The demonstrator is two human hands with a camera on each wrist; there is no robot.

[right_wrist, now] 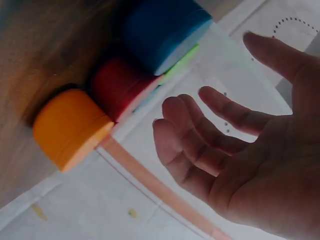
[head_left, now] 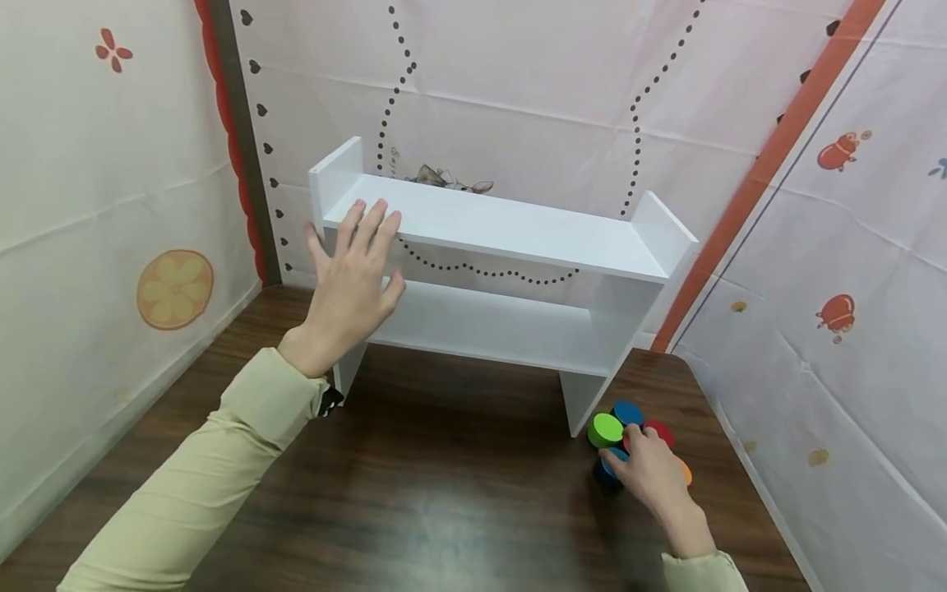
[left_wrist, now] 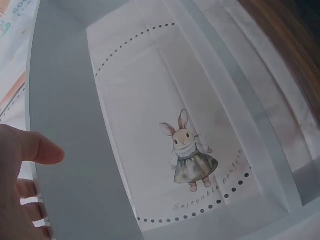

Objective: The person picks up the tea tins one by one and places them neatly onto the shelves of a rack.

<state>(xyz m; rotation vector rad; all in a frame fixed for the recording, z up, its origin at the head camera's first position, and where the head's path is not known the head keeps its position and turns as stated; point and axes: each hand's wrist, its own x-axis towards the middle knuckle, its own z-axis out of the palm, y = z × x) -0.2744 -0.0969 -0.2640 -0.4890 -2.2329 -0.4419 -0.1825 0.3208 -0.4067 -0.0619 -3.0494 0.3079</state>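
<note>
My left hand [head_left: 348, 288], fingers spread, is at the left end of a white two-tier shelf [head_left: 503, 222], its fingertips overlapping the front edge of the top board in the head view. Over at the right, my right hand [head_left: 654, 473] hovers above a cluster of round, flat-topped tubs with nothing in its loosely bent fingers. Around it show a green tub [head_left: 607, 430], a far blue tub [head_left: 628, 412], a near blue tub [head_left: 607, 475], a red tub [right_wrist: 117, 87] and an orange tub [right_wrist: 70, 127]. The hand partly hides the cluster in the head view.
The shelf and tubs stand on a dark wooden table [head_left: 414, 493]. Printed cloth hangs behind [head_left: 518, 66] and along both sides. A raised white end panel [head_left: 662, 234] rises at the top board's right end; a lower board [head_left: 488, 325] spans beneath.
</note>
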